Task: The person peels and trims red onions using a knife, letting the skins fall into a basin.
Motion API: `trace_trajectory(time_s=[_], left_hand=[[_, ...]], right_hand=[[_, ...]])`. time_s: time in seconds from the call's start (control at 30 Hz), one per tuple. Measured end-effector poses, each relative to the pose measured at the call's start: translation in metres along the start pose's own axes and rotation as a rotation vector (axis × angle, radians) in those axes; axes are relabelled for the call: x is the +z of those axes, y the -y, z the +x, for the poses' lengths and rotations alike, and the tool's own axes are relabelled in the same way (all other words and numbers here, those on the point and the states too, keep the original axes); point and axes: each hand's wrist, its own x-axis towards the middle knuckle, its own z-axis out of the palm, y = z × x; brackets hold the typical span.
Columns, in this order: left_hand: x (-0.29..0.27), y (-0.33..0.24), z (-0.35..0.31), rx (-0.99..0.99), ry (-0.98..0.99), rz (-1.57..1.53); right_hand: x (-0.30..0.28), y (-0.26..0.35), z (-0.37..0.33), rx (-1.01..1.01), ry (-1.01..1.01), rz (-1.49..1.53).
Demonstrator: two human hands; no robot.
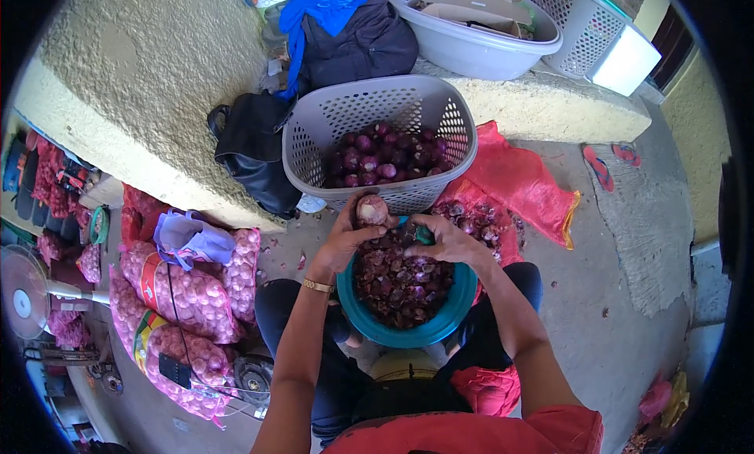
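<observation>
My left hand (342, 238) is closed around a red onion (371, 210), its pale side turned up, above the near rim of the basket. Close beside it, my right hand (446, 240) grips a small tool with a green handle (424, 235); its working end cannot be made out. Below both hands, a teal basin (361, 323) between my knees holds a heap of dark red onion skins (404, 285). Just beyond stands a grey perforated basket (302, 144) partly filled with purple onions (385, 155).
Pink mesh sacks of onions (192, 293) stand at left, with a fan (23, 301) behind. A red mesh sack (522, 179) and loose skins (479, 222) lie right of the basket. A black bag (259, 151) leans on the wall; a grey tub (479, 49) sits on the ledge.
</observation>
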Motion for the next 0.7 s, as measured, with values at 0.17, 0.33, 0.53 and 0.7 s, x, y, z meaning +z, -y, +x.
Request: trace_trajectory(time_s=[0.17,0.33,0.53,0.7], left_hand=[[0.001,0.000,-0.002,-0.077,0.068,0.027],[0.010,0.004,0.000,-0.074,0.082,0.082],[0.006,0.010,-0.001,-0.051,0.006,0.218],[0.008,0.004,-0.001,0.105,-0.046,0.262]], right_hand=[[-0.007,0.003,0.000,0.018,-0.011,-0.056],[0.010,-0.014,0.013,-0.235,-0.326,0.141],[0.020,0.010,0.017,0.009,-0.218,0.572],[0.016,-0.011,0.015,0.145,-0.204,0.719]])
